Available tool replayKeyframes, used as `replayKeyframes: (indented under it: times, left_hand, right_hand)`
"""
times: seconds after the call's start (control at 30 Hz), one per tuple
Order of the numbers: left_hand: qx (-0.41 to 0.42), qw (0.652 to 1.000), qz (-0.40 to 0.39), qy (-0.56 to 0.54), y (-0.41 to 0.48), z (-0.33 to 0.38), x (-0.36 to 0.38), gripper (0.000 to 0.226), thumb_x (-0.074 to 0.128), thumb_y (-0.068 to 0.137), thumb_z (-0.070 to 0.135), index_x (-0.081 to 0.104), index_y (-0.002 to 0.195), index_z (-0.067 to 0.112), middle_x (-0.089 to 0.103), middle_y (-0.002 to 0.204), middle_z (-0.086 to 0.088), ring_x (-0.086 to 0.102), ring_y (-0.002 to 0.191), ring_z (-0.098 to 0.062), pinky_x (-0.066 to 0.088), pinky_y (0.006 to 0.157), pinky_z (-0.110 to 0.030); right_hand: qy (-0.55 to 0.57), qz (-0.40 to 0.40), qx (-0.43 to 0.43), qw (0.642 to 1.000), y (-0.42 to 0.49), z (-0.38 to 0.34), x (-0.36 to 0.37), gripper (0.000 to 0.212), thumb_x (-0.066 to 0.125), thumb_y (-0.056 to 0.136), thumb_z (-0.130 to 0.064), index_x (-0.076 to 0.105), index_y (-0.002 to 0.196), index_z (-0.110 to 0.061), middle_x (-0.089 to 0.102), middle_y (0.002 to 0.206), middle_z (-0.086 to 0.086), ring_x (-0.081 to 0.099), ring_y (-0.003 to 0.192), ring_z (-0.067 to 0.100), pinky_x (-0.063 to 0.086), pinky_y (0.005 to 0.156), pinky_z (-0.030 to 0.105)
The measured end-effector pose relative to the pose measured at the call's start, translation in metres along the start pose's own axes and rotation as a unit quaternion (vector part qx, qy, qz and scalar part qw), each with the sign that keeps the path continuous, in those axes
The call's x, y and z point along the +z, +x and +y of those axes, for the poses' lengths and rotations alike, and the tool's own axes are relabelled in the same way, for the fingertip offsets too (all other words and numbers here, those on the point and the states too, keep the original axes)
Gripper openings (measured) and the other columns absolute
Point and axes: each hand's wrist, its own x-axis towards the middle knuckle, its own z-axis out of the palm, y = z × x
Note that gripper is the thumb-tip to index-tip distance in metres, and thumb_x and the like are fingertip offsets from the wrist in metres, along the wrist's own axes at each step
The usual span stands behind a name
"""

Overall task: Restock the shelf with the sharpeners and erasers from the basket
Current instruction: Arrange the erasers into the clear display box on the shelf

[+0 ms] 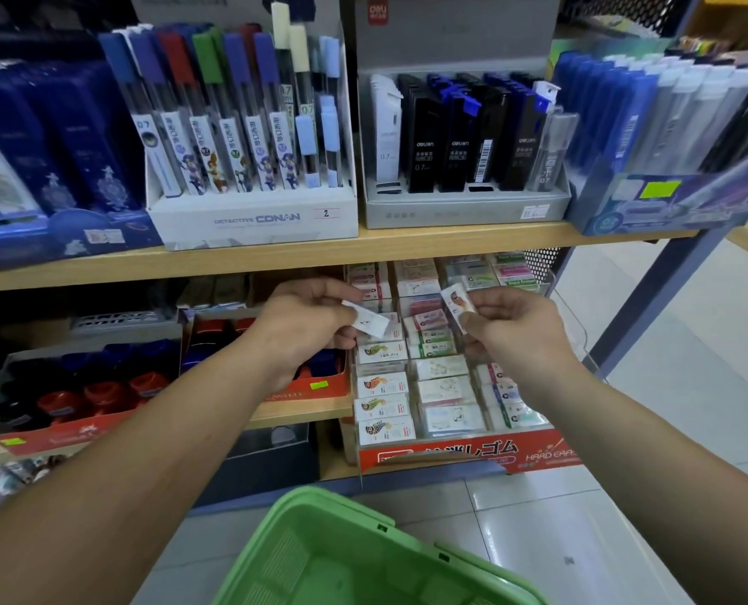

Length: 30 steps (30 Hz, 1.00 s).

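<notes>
My left hand point(306, 325) grips a white eraser point(370, 323) in front of the eraser display. My right hand point(512, 329) pinches another white eraser point(456, 304) that bears an orange fish print. Both are held just above the tiered clear eraser rack point(446, 386), which has rows of packaged erasers and a red front panel. Below my arms sits the green basket point(363, 556); the part of its inside that shows holds nothing.
Red cardboard trays point(101, 412) with red, blue and black sharpeners fill the lower wooden shelf on the left. The upper shelf point(407, 244) carries boxes of pencil leads. A metal upright point(651, 307) stands at the right, with white floor tiles beyond.
</notes>
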Motion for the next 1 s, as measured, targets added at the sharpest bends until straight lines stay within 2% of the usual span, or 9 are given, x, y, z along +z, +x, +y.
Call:
replayKeyframes:
  times: [0.07,0.2,0.3,0.37,0.5,0.6,0.73,0.93,1.0]
  left_hand:
    - [0.004,1.0,0.022,-0.003,0.0,0.0,-0.001,0.016,0.069,0.095,0.0,0.073,0.105,0.013,0.077,0.094,-0.01,0.072,0.073,-0.013,0.059,0.064,-0.022]
    - [0.025,0.997,0.069,0.028,-0.001,-0.003,-0.01,0.018,0.072,0.094,0.006,0.07,0.105,0.019,0.075,0.094,-0.006,0.067,0.067,-0.01,0.053,0.053,-0.02]
    - [0.039,0.995,0.084,0.03,-0.005,-0.007,-0.017,0.018,0.071,0.095,0.007,0.067,0.097,0.025,0.073,0.088,-0.003,0.062,0.064,-0.009,0.049,0.05,-0.019]
    - [0.049,0.995,0.079,0.037,-0.008,-0.011,-0.019,0.021,0.071,0.095,0.006,0.066,0.095,0.027,0.073,0.086,0.0,0.065,0.069,-0.01,0.052,0.053,-0.019]
    - [0.043,0.996,0.074,0.034,-0.009,-0.018,-0.026,0.019,0.071,0.095,0.008,0.068,0.107,0.022,0.073,0.094,-0.002,0.07,0.078,-0.013,0.057,0.063,-0.023]
    - [0.037,0.997,0.068,0.027,-0.009,-0.022,-0.03,0.02,0.07,0.096,0.007,0.069,0.112,0.018,0.074,0.095,-0.004,0.071,0.078,-0.016,0.061,0.069,-0.029]
    - [0.041,0.997,0.059,0.025,-0.012,-0.023,-0.029,0.02,0.071,0.095,0.007,0.07,0.111,0.019,0.075,0.094,-0.004,0.073,0.08,-0.016,0.063,0.074,-0.032]
    - [0.035,0.998,0.042,-0.017,-0.019,-0.019,-0.027,0.018,0.069,0.097,0.006,0.071,0.108,0.02,0.076,0.092,-0.004,0.073,0.079,-0.014,0.061,0.072,-0.026]
    - [0.038,0.999,0.028,-0.027,-0.022,-0.017,-0.026,0.022,0.071,0.095,0.004,0.069,0.113,0.017,0.077,0.094,-0.005,0.073,0.08,-0.014,0.059,0.07,-0.024]
  right_hand:
    - [0.0,-0.025,0.004,1.0,0.003,-0.006,0.002,0.015,0.076,0.093,-0.004,0.073,0.106,-0.012,0.076,0.092,0.006,0.074,0.074,0.025,0.066,0.074,0.04]
    - [-0.07,-0.102,-0.002,0.992,0.011,-0.019,0.029,0.016,0.078,0.092,-0.003,0.075,0.107,-0.009,0.076,0.095,0.007,0.069,0.068,0.016,0.061,0.061,0.026]
    - [-0.137,-0.119,-0.015,0.983,0.024,-0.025,0.05,0.018,0.083,0.087,-0.003,0.076,0.102,-0.01,0.077,0.092,0.008,0.068,0.063,0.016,0.058,0.058,0.024]
    - [-0.188,-0.118,-0.036,0.974,0.033,-0.023,0.062,0.016,0.084,0.086,-0.005,0.079,0.099,-0.013,0.076,0.091,0.004,0.067,0.068,0.014,0.057,0.064,0.026]
    - [-0.242,-0.117,-0.071,0.961,0.04,-0.015,0.072,0.014,0.077,0.094,-0.011,0.08,0.106,-0.017,0.075,0.106,-0.001,0.069,0.102,0.019,0.055,0.095,0.029]
    - [-0.226,-0.132,-0.063,0.963,0.041,-0.015,0.071,0.017,0.07,0.098,-0.009,0.078,0.103,-0.024,0.071,0.108,-0.005,0.065,0.108,0.016,0.051,0.097,0.026]
    - [-0.281,-0.145,-0.089,0.945,0.045,-0.013,0.081,0.017,0.071,0.098,-0.016,0.079,0.1,-0.031,0.074,0.115,-0.008,0.067,0.11,0.015,0.055,0.105,0.034]
    - [-0.377,-0.055,-0.097,0.919,0.038,-0.018,0.086,0.012,0.079,0.091,-0.031,0.075,0.102,-0.032,0.072,0.106,-0.007,0.068,0.093,0.017,0.057,0.079,0.031]
    - [-0.328,-0.073,-0.1,0.937,0.032,-0.026,0.076,0.016,0.077,0.092,-0.029,0.074,0.108,-0.025,0.073,0.106,0.0,0.065,0.085,0.013,0.051,0.069,0.025]
